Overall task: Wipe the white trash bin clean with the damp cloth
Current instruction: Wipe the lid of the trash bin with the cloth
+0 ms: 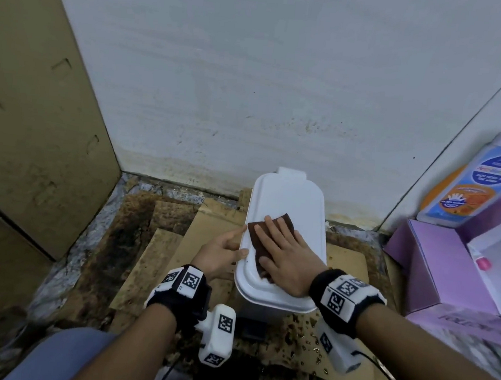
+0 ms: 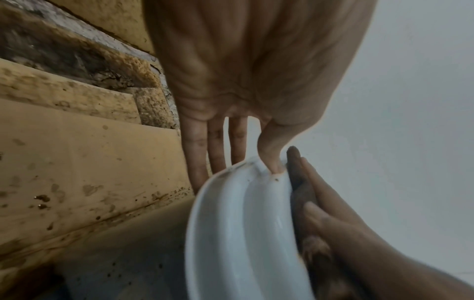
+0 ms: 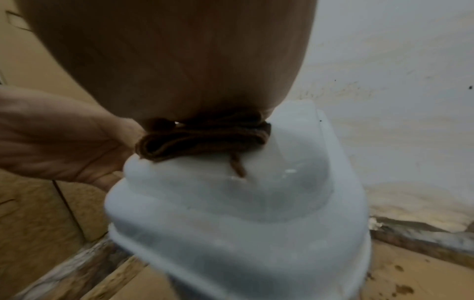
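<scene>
Right hand (image 1: 285, 258), fingers flat and together, presses folded brown cloth (image 1: 262, 236) onto white plastic trash bin (image 1: 291, 199) lid; left hand (image 1: 222, 252), fingers straight, steadies the lid's left edge.

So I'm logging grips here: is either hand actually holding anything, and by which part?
The left hand steadies the bin at its lid's left edge, thumb on top. The right hand presses flat on the cloth; it grips nothing.

Stained cardboard sheets (image 1: 209, 234) cover the floor, a tall cardboard box (image 1: 30, 128) stands left, and a purple box (image 1: 436, 266) with a bottle (image 1: 474, 182) sits right.
</scene>
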The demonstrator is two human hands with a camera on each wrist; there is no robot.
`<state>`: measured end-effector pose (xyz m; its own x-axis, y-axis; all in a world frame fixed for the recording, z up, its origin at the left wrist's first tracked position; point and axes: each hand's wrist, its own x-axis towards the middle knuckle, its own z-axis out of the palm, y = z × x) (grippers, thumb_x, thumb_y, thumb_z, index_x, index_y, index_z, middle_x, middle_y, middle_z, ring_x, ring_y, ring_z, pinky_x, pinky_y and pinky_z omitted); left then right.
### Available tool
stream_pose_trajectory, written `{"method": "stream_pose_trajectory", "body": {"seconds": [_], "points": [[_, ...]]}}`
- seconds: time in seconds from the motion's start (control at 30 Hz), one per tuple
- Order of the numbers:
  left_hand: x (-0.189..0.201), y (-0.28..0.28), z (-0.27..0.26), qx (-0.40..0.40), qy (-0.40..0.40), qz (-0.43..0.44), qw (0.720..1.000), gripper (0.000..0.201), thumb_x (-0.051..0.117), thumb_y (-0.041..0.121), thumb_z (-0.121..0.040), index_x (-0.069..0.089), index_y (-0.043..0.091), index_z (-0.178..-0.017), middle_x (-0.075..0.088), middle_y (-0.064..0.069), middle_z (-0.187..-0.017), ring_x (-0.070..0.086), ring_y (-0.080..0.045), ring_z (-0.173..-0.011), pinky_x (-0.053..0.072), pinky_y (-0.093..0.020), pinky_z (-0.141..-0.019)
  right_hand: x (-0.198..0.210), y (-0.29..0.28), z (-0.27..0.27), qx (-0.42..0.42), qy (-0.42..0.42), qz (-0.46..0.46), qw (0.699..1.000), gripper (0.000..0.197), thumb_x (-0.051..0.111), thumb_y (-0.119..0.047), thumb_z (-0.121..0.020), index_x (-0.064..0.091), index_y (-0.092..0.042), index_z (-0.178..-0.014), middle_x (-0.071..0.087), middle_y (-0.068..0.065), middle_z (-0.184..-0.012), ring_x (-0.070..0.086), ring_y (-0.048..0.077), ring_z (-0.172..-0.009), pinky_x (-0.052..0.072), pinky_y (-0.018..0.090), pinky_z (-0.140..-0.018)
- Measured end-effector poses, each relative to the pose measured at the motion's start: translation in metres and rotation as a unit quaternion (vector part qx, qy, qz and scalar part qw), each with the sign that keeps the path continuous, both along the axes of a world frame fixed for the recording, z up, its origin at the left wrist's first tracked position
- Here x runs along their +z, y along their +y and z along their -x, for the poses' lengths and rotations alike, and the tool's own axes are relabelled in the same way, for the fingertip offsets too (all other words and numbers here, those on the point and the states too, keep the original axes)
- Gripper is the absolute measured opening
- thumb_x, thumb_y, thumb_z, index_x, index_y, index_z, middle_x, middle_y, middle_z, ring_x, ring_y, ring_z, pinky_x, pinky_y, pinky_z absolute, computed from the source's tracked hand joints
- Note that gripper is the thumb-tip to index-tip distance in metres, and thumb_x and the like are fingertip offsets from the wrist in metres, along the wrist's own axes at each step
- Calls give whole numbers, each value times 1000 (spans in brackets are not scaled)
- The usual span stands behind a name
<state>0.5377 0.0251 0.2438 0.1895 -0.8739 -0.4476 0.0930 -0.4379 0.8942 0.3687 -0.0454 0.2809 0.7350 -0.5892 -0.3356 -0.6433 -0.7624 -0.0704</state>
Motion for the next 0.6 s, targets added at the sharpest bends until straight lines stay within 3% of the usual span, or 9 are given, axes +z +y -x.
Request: {"method": "stream_pose_trajectory", "body": {"seconds": [0.07, 0.13, 0.2, 0.27, 0.33, 0.43, 0.6], "points": [[-5, 1, -2, 2, -4, -13, 1000, 62, 65, 7, -93, 46, 30, -147, 68, -15, -115, 68, -28, -105, 60, -39, -76, -1, -15, -10, -21, -10, 5, 1000, 62, 19, -44, -101, -13, -28, -151, -22, -3, -159, -20, 18, -146, -5, 41, -120], [-9, 4, -3, 1, 3, -18, 1000, 63, 65, 6, -93, 45, 29, -148, 63, -21, -115, 69, -31, -102, 61, -37, -71, -2, -26, -19, -40, -19, 7, 999, 61, 19, -43, -102, -12, -28, -151, -22, -3, -159, -21, 18, -146, -5, 42, -120], [-11, 7, -4, 8, 9, -18, 1000, 62, 64, 4, -93, 46, 27, -148, 58, -18, -108, 67, -28, -93, 59, -29, -60, -5, -28, -25, -49, -25, 8, 998, 61, 18, -43, -102, -12, -27, -151, -23, -2, -159, -21, 19, -146, -6, 42, -119], [-10, 9, -3, 12, 14, -20, 1000, 61, 64, 2, -93, 47, 25, -146, 56, -16, -105, 65, -24, -87, 58, -26, -56, -8, -21, -24, -54, -32, 12, 998, 61, 17, -44, -101, -12, -26, -151, -23, -1, -159, -22, 20, -146, -8, 43, -119], [-9, 7, -2, 12, 18, -21, 1000, 60, 64, 1, -93, 48, 25, -146, 58, -15, -103, 66, -23, -85, 58, -27, -58, -10, -7, -17, -52, -41, 14, 998, 62, 10, -48, -98, -14, -25, -151, -24, 0, -158, -23, 20, -145, -8, 44, -119], [-8, 6, -1, 14, 24, -21, 999, 61, 64, 1, -93, 48, 24, -146, 60, -14, -100, 66, -22, -85, 60, -31, -64, -14, 26, -3, -41, -58, 22, 997, 74, -9, -54, -83, -16, -25, -150, -25, 0, -158, -26, 20, -144, -8, 45, -120], [-8, 8, 0, 17, 24, -18, 999, 55, 61, 0, -94, 49, 20, -145, 61, -5, -80, 66, -17, -78, 61, -33, -68, -18, 54, -2, -72, -80, 24, 994, 73, -7, -53, -82, -16, -29, -149, -26, -4, -157, -27, 17, -144, -11, 42, -119]]}}
